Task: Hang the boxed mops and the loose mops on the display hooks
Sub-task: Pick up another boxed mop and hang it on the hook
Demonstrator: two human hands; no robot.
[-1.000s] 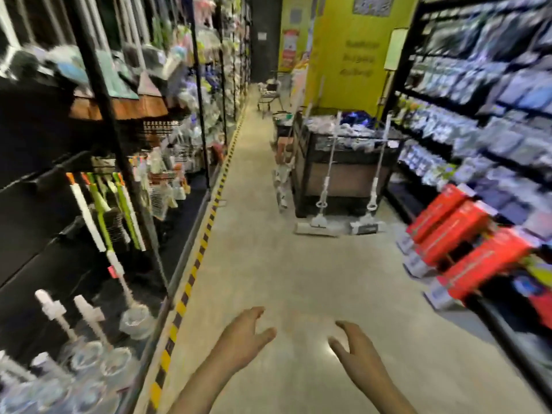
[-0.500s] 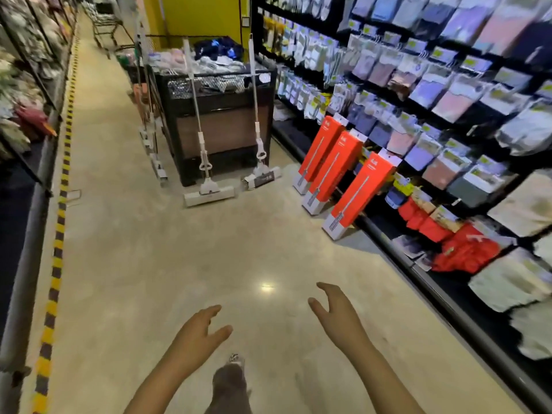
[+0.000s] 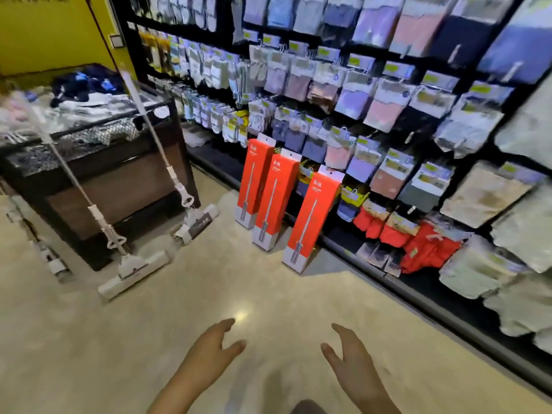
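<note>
Hands empty: my left hand [image 3: 209,348] and right hand [image 3: 348,358] hung spread over floor; three red boxed mops [image 3: 277,198] leaned on shelf, two loose mops [image 3: 131,261] against bin.

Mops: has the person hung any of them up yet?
Not yet. Three red boxed mops lean against the shelf on the floor, and two loose mops lean on a dark bin. The left hand and right hand are open and hold nothing, so all five remain to be hung.
</note>
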